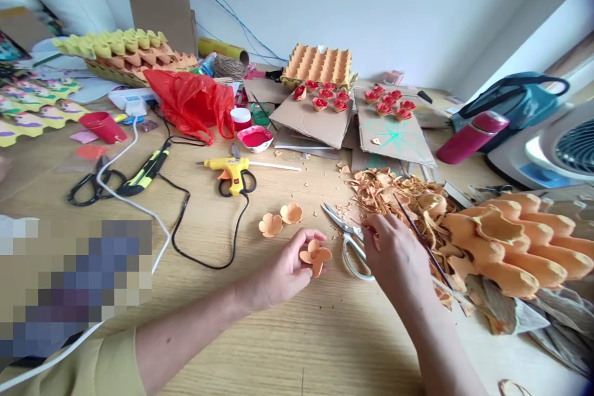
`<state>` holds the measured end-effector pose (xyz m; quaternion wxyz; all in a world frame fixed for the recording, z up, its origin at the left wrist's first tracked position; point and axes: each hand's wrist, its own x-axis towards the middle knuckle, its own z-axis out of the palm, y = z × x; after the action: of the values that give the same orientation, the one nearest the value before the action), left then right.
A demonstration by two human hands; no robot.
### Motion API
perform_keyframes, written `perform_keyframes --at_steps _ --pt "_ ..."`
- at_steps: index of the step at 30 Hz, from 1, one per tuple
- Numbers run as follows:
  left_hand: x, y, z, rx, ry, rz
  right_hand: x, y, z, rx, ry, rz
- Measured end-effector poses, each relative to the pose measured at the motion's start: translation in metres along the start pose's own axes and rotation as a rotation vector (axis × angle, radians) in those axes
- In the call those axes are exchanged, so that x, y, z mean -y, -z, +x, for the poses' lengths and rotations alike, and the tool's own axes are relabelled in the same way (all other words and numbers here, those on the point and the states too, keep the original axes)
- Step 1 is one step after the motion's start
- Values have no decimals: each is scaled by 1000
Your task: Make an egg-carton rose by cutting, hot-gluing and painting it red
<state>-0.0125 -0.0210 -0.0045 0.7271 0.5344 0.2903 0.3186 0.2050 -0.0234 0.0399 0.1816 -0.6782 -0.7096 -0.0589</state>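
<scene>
My left hand point(288, 269) is closed around the edge of an orange egg-carton flower point(315, 255), its cut petals spread open and facing up. Beyond that hand lie two similar cut cups, one flower point(270, 225) and another flower point(291, 213), on the table. My right hand point(396, 253) is bent down with its fingertips drawn together beside the scissors point(353, 247). What those fingers pinch, if anything, is hidden. The scissors lie with slightly parted blades pointing away and partly under the right hand's fingers.
Carton scraps point(394, 192) are heaped beyond my right hand, next to an orange egg carton point(515, 241). A yellow glue gun point(234, 173) trails a black cord. Red paper roses stand on cardboard point(310, 119). A red paint bowl point(255, 138) and pink flask point(473, 136) stand farther back.
</scene>
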Motion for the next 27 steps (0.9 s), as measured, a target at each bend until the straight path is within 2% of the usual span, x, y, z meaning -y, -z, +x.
perform_keyframes --at_steps 4,10,16,19,22,25,27 --pt "-7 -3 -4 4 -9 177 1 -2 2 56 -26 -34" --pt "3 1 -4 49 16 112 -24 3 9 -10 -161 -107" --pt "3 2 -4 9 -6 204 -43 -2 13 57 -273 -155" --pt "3 2 -3 -20 -1 195 -45 -3 13 49 -256 -176" --pt "4 2 -2 -34 -10 187 -40 -1 11 -59 -209 -180" --pt "6 2 -2 -43 -27 199 -27 5 9 -178 -117 -67" --pt "6 1 -2 -64 -62 227 -16 8 8 -199 -30 62"
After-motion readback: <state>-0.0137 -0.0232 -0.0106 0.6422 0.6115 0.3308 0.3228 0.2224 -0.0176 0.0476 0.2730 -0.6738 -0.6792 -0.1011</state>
